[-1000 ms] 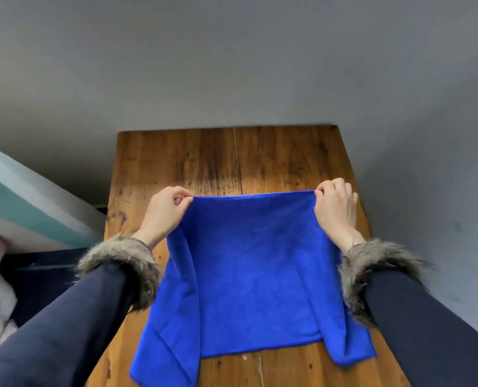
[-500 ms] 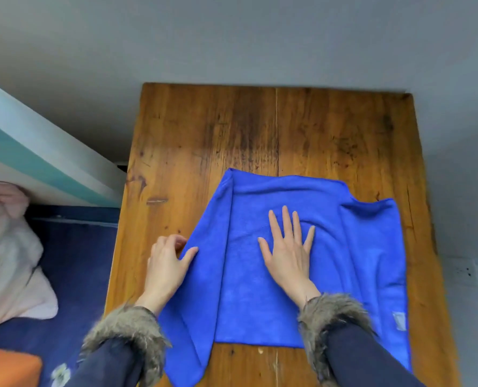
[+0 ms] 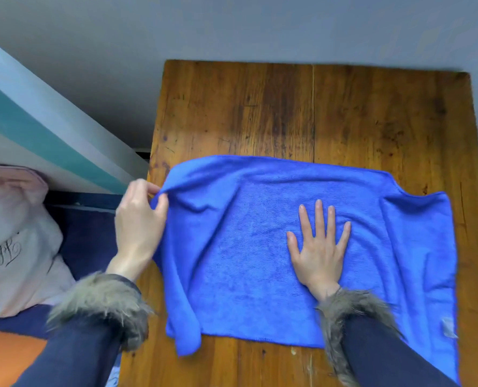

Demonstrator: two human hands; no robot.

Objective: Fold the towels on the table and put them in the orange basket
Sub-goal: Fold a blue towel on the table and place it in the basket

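Observation:
A blue towel [image 3: 246, 247] lies spread on the wooden table [image 3: 302, 113], with a loose fold along its left side and its right edge reaching the table's right side. My left hand [image 3: 138, 222] pinches the towel's far left corner, lifted slightly off the table's left edge. My right hand [image 3: 320, 247] presses flat on the towel's middle, fingers straight and spread. A corner of the orange basket [image 3: 3, 356] shows at the bottom left, below the table.
A pale pink pillow [image 3: 12, 241] lies on a dark blue bed [image 3: 84, 238] left of the table. A white and teal striped wall panel [image 3: 37, 127] runs behind it. A grey wall stands beyond the table's far edge.
The towel was laid down from a two-handed hold. My right hand went flat on its middle. My left hand moved up the left edge and pinched the far left corner, pulling it outward.

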